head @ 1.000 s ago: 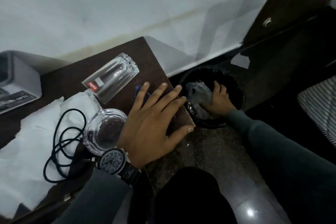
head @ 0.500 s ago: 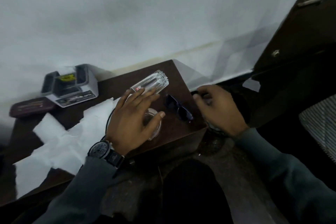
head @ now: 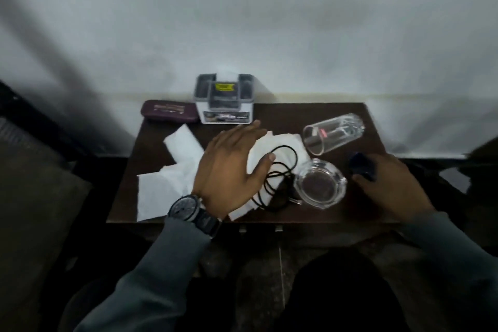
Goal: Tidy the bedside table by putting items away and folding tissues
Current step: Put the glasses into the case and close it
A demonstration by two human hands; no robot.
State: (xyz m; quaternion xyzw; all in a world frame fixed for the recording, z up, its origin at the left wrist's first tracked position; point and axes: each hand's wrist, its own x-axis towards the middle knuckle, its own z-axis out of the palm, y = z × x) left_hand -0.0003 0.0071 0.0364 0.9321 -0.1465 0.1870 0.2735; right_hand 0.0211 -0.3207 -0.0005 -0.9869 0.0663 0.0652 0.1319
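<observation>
Crumpled white tissues (head: 164, 188) are spread over the left half of the dark bedside table (head: 285, 113). My left hand (head: 229, 170), wearing a wristwatch, lies flat on them with its fingers apart, thumb touching a looped black cable (head: 287, 163). To the right of the cable is a clear glass ashtray (head: 319, 186). Behind it a clear tumbler (head: 334, 133) lies on its side. My right hand (head: 390, 186) is at the table's right edge, fingers curled on dark sunglasses (head: 361, 166).
A grey-and-white box (head: 225, 101) stands at the back of the table against the white wall. A maroon case (head: 169, 111) lies to its left. Dark floor lies on both sides of the table.
The view has swung left from the bin to the table. My left hand moved from the ashtray onto the tissues. My right hand came over to the sunglasses.
</observation>
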